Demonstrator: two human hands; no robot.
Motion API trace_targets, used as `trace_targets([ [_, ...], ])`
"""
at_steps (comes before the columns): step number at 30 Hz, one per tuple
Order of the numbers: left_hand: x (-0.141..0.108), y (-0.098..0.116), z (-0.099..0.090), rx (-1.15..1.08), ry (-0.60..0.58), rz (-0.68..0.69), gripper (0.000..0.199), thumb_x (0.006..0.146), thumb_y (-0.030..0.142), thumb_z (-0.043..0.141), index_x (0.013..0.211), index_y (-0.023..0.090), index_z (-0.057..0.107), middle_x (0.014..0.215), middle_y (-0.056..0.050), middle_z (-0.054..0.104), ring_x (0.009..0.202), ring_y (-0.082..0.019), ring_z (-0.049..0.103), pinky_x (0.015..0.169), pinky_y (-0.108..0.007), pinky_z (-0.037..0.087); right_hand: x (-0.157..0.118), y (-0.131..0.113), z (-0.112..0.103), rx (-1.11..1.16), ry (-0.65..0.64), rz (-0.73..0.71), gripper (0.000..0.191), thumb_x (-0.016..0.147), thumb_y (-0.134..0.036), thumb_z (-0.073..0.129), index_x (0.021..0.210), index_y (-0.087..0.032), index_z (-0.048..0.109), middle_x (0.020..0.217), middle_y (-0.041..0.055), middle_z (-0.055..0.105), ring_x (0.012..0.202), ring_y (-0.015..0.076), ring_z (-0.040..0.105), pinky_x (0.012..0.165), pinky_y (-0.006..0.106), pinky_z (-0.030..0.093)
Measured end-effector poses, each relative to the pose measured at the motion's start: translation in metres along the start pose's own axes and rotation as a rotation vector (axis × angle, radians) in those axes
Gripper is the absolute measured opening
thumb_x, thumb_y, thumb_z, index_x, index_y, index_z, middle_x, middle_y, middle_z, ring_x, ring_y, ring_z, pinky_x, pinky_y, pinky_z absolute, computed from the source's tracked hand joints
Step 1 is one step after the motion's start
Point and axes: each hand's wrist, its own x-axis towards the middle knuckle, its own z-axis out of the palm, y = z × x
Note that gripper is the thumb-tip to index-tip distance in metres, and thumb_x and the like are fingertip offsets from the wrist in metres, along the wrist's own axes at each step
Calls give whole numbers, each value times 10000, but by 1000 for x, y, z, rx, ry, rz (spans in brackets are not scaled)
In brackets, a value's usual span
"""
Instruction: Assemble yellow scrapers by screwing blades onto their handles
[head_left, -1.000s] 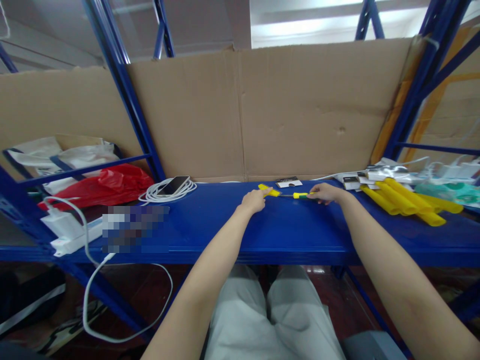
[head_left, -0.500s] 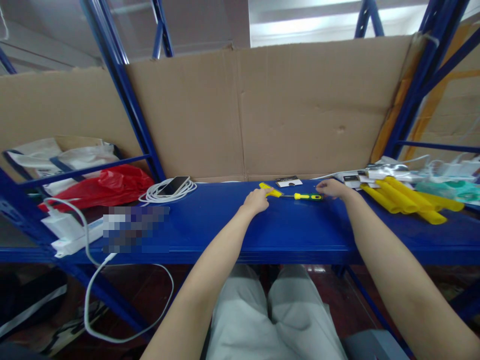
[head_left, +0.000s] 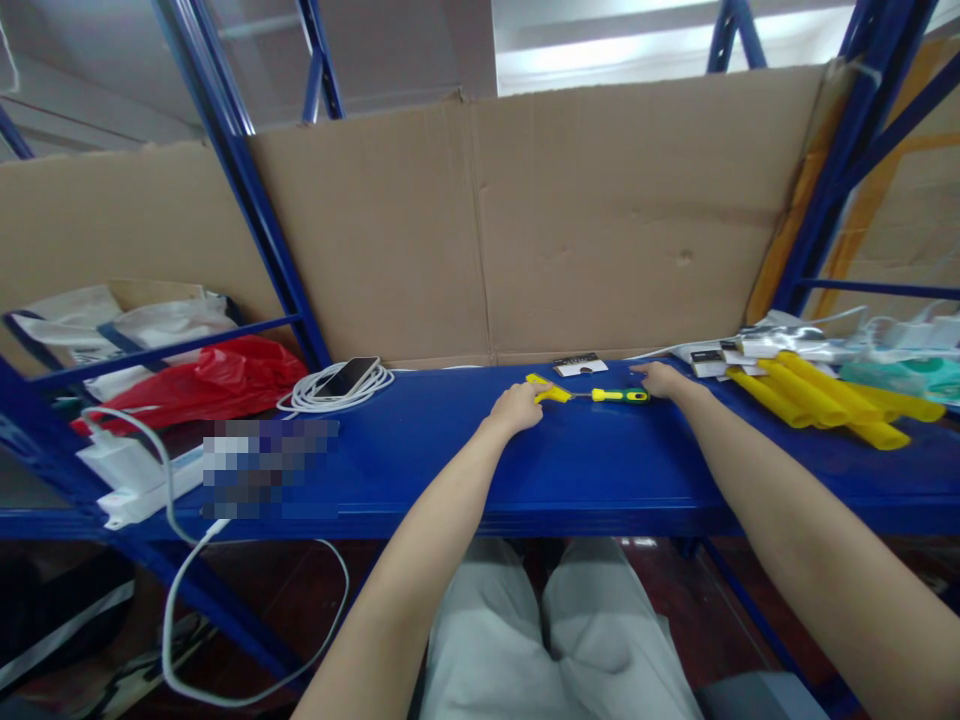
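Note:
My left hand (head_left: 517, 408) is closed around a flat yellow plastic piece (head_left: 553, 392) on the blue shelf, and part of the piece is hidden by my fingers. A screwdriver (head_left: 619, 396) with a yellow and green handle lies to its right, its shaft pointing at the yellow piece. Just beyond the handle end, my right hand (head_left: 664, 380) is low over the shelf. Its fingers are drawn together with the index fingertip reaching left; whatever they pinch is too small to make out. A small black and white box (head_left: 579, 364) lies behind the screwdriver.
Yellow tubes (head_left: 817, 392) and small white boxes (head_left: 780, 345) are piled at the right. On the left are a phone (head_left: 351, 376) on a coiled white cable (head_left: 300, 395), a red bag (head_left: 217, 385) and a power strip (head_left: 154, 495). Cardboard (head_left: 600, 220) stands along the back.
My left hand has shifted slightly right with the yellow piece, now closer to the screwdriver. My right hand has lowered a little, its index finger straighter. The camera view has shifted slightly.

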Motion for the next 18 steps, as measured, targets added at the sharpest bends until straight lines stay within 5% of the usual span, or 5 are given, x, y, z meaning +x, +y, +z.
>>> trace_targets([
  [11,-4,8,-6,178,-113,-11,549,826,159,518,1350,319,486,1251,-57,604,1136,-248,568,968,-374,427,13,2,-3,-200,-156,-25,510,825,-85,450,1322,-161,531,1217,141,619,1017,232,635,831,283,481],
  [18,-5,10,-6,217,-124,4,540,833,182,512,1356,314,478,1259,-65,599,1130,-245,574,952,-359,439,16,6,3,-160,-77,-51,404,811,-127,486,1172,-177,660,1129,110,670,1018,223,630,854,276,469],
])
